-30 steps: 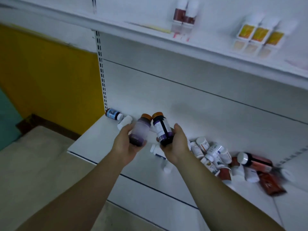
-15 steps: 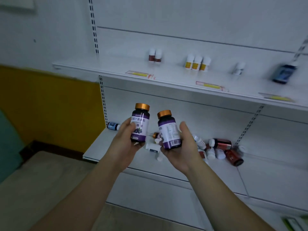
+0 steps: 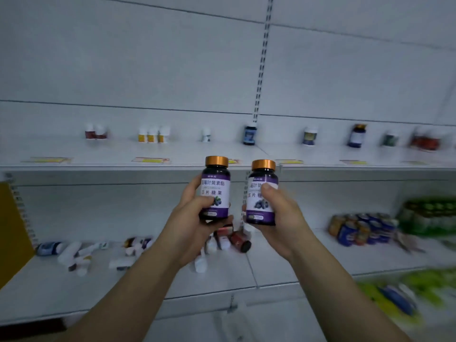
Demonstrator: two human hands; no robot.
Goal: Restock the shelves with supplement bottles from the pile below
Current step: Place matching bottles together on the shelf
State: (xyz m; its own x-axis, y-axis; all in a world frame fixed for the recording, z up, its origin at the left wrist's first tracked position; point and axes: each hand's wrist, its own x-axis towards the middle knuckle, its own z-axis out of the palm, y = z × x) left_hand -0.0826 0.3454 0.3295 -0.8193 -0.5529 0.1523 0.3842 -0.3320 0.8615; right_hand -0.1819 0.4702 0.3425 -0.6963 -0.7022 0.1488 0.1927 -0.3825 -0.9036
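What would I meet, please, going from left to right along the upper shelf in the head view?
Two red-labelled bottles → three yellow-labelled bottles → small white bottle → dark blue bottle → white-capped jar → gold-capped blue bottle → blurred dark green bottle → blurred red items.

On the bottle in my left hand, the white-and-purple label reads 叶黄素酯 on one line, with a character before it that I can't quite make out, and 压片糖果 below. The bottle in my right hand carries the same label, but my thumb covers part of it, leaving 叶黄 and 压片. The small print is too blurred to read, as are the shelf-edge tags.
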